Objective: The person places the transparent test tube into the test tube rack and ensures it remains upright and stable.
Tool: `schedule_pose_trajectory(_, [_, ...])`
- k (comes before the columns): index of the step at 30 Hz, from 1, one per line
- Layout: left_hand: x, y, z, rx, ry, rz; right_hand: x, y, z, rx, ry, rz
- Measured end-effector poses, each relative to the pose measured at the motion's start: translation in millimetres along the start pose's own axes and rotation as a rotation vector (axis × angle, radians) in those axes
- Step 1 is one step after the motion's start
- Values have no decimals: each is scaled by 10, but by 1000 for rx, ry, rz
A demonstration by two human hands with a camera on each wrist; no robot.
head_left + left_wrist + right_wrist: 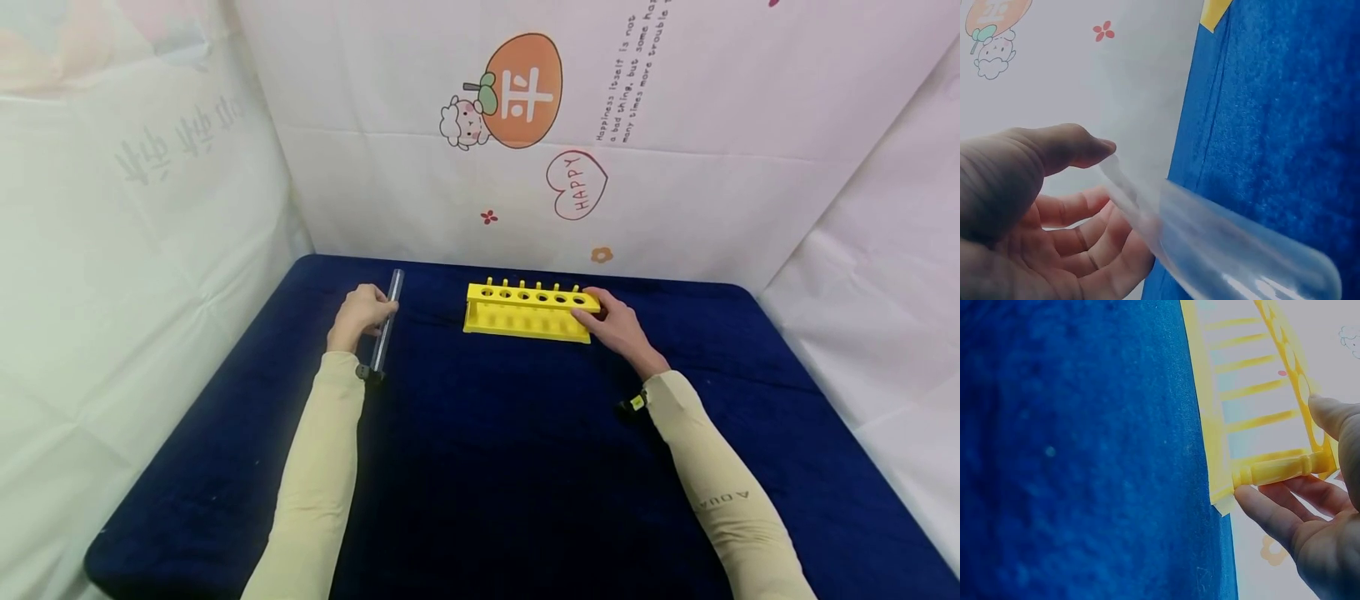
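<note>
My left hand (362,315) pinches a clear test tube (386,327) between thumb and fingers, over the left part of the table. The tube leans, its rounded end toward me; in the left wrist view the tube (1241,250) runs from the fingertips to the lower right. At the back of the table stands a yellow test tube rack (525,320) with a row of round holes and upright pegs behind them. No tube shows in the holes. My right hand (615,323) grips the rack's right end, thumb on the top bar and fingers round the end post (1279,467).
A dark blue cloth (510,467) covers the table. Behind the rack rises a white printed curtain (375,167), close to the table's back edge. White sheets hang along the left (150,292) and right (877,317) sides.
</note>
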State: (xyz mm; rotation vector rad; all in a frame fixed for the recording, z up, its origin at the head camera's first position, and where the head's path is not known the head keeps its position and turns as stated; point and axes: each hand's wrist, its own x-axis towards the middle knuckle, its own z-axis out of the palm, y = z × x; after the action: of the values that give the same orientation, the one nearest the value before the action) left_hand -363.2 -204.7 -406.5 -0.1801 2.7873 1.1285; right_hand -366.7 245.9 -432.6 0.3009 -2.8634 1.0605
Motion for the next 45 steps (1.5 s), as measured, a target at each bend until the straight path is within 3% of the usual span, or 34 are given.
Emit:
schedule_pose_trajectory(24, [-66,168,-45,-65,86,124,-12,13,26,1,-9,-2])
schedule_pose_trajectory(36, [-120,271,-14,-218,180,209,-30,-10,24,-2,-7,-9])
schedule_pose_trajectory(45, [-126,386,33,-236,264,267,-11,0,14,0,0,-14])
